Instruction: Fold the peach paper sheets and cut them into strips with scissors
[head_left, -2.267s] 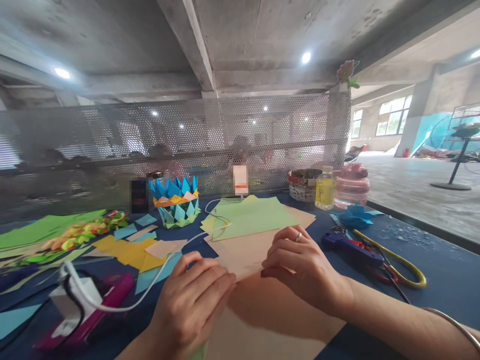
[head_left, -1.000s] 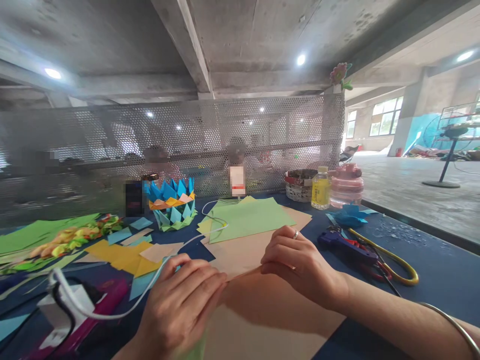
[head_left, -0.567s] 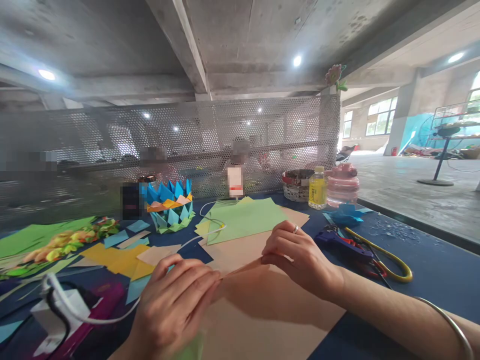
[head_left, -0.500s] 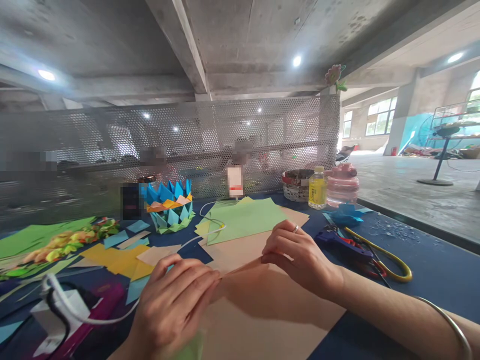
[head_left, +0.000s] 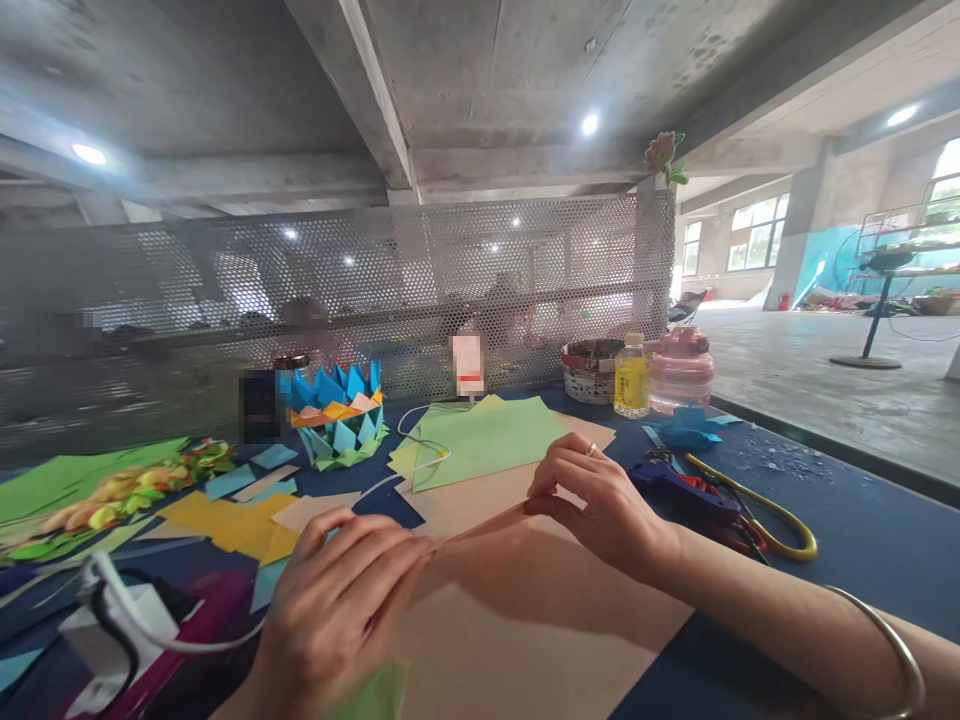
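A large peach paper sheet (head_left: 525,620) lies on the blue table (head_left: 862,540) right before me, its far part folded up into a raised crease. My left hand (head_left: 337,610) pinches the left end of that crease with curled fingers. My right hand (head_left: 600,505), wearing a ring, pinches the right end of the crease. A green paper scrap (head_left: 379,695) shows under my left hand.
Green and peach sheets (head_left: 487,440) lie beyond the fold. A blue paper crown (head_left: 337,415) stands behind. A glue gun (head_left: 686,490) and yellow-handled scissors (head_left: 772,515) lie right. A bottle (head_left: 632,378), pink jar (head_left: 681,372) and basket (head_left: 589,372) stand by the mesh screen (head_left: 337,300). A white charger with cable (head_left: 112,630) lies left.
Both hands have kept their pinch on the peach sheet's fold; the crease has risen a little and the hands sit slightly further left in the picture as the view shifted.
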